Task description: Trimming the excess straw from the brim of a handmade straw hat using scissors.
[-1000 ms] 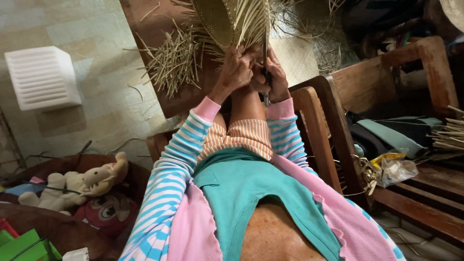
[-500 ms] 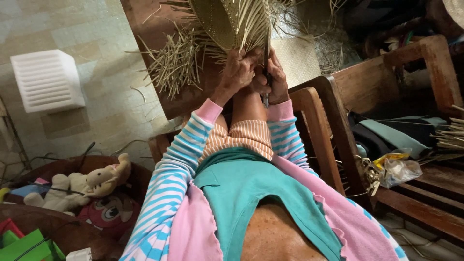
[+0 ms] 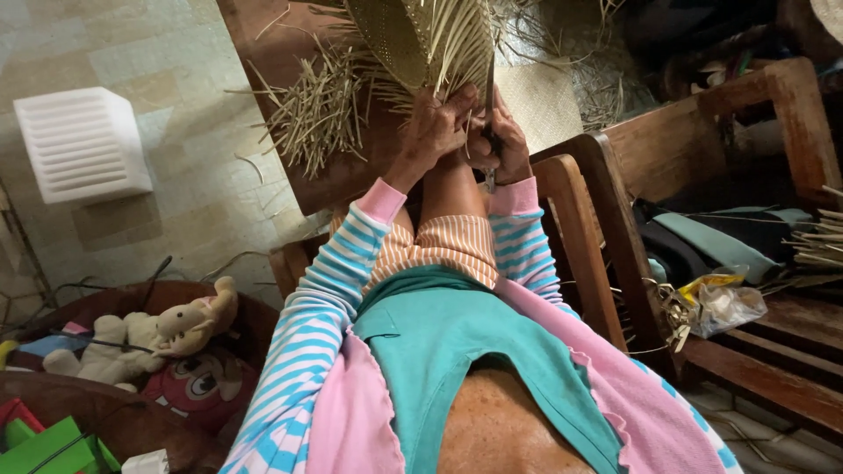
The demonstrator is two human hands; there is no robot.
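A half-woven straw piece [image 3: 399, 35] with many loose pale strands rests over my raised knee at the top of the head view. My left hand [image 3: 432, 127] pinches its loose strands near the woven edge. My right hand [image 3: 500, 140] is closed round a dark, slim knife [image 3: 488, 105] that points up into the strands. The two hands touch each other above my knee. I wear striped blue and white sleeves and orange striped shorts.
Cut straw scraps [image 3: 316, 114] lie on a brown board beyond my knee. A wooden chair [image 3: 615, 237] stands at the right with a plastic bag [image 3: 716, 303] and straw bundles on its seat. A white slatted box [image 3: 75, 145] sits on the tiled floor, soft toys [image 3: 149, 338] at the lower left.
My right hand with the knife has shifted slightly up and to the right along the strands. My left hand keeps its grip on the straw.
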